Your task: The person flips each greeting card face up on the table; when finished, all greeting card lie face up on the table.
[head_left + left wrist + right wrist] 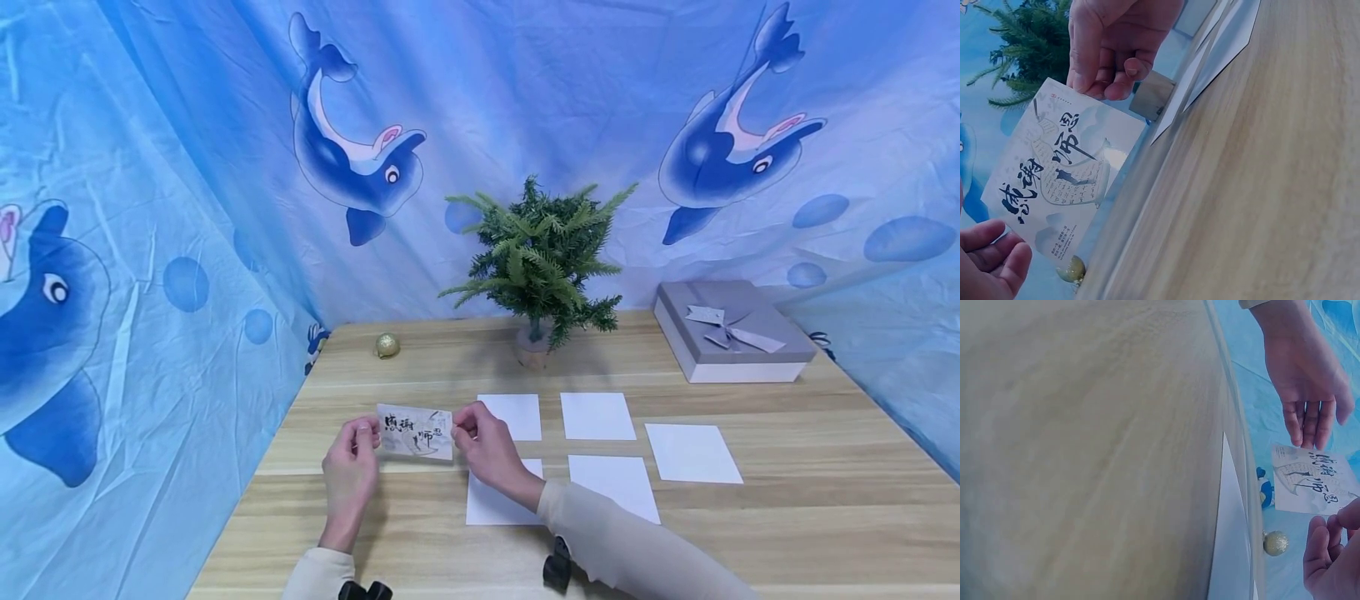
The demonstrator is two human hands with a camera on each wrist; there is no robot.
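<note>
A printed greeting card (416,433) with dark brush-style characters is held up above the left part of the table. My right hand (483,442) pinches its right edge between thumb and fingers, which the left wrist view shows closely. At the opposite edge is my left hand (354,458). In the right wrist view, the fingers (1310,422) of that left hand are fairly straight, with their tips at the card's border and the thumb apart. Below and right of the card lie several white square sheets, one (504,492) partly covered by my right forearm.
A small artificial pine tree (536,250) stands at the back of the wooden table (420,550). To its right is a grey-lidded gift box (735,329) with a ribbon bow. A gold ball ornament (387,346) sits at the back left. Blue dolphin-printed cloth (480,108) hangs behind.
</note>
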